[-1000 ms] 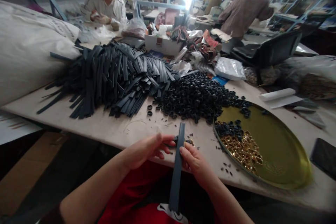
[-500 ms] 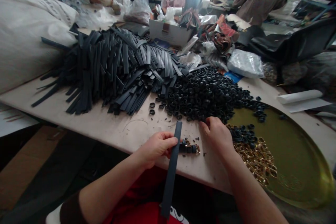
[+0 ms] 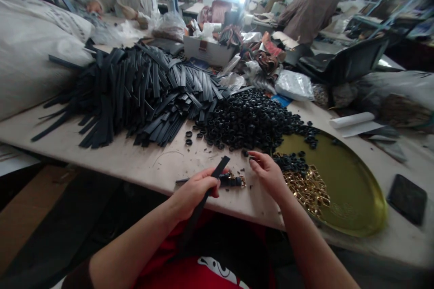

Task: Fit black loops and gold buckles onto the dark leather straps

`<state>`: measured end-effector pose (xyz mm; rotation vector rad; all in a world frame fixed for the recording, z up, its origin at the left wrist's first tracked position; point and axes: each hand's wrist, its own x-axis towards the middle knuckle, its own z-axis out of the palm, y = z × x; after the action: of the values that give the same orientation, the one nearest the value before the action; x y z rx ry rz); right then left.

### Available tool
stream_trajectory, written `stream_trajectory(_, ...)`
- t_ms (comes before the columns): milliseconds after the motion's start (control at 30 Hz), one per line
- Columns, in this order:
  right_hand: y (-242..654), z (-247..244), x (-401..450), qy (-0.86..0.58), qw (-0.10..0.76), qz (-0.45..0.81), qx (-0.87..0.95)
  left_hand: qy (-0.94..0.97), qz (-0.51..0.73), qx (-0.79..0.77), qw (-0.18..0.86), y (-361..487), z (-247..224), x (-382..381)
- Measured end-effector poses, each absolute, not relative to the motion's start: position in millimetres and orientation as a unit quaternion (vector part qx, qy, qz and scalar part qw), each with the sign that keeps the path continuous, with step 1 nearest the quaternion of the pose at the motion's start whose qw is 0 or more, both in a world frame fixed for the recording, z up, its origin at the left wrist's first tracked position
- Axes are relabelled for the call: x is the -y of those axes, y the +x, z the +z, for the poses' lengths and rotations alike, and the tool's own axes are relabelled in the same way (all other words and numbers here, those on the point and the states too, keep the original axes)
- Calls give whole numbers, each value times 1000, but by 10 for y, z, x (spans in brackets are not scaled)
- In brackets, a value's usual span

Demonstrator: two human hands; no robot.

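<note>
My left hand [image 3: 200, 187] is closed on a flat black strap [image 3: 221, 166], which slants from my lap up past the fingertips. Just beyond that hand lie finished-looking black straps with gold buckles [image 3: 237, 182] at the table's front edge. My right hand [image 3: 269, 171] has its thumb and forefinger close together at a small black loop [image 3: 244, 152], in front of a big heap of black loops [image 3: 244, 119]. Beside its wrist, more loops and a pile of gold buckles [image 3: 310, 189] sit on a golden oval tray [image 3: 356, 189].
A large heap of black straps [image 3: 135, 90] covers the table's left part, against a white sack [image 3: 37, 54]. Behind stand a white box [image 3: 210, 52] and plastic bags. A dark phone [image 3: 407, 198] lies right of the tray. Other people [image 3: 130, 0] are farther back.
My right hand has drawn back slightly from the heap, with a small loop now showing at its fingertips. The strap in my left hand has tilted further right at its top. The camera view has shifted.
</note>
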<state>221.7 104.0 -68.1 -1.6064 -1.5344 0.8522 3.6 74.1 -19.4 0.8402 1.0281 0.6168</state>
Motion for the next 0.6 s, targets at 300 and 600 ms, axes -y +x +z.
stream_trajectory(300,1911,-414,-602,-464,551,675,160,467,247,-443,724,252,-193,-559)
stream_trajectory(600,1765,-485,-386,-463,532,656,268,607,201,-489,593,272,-178,-428)
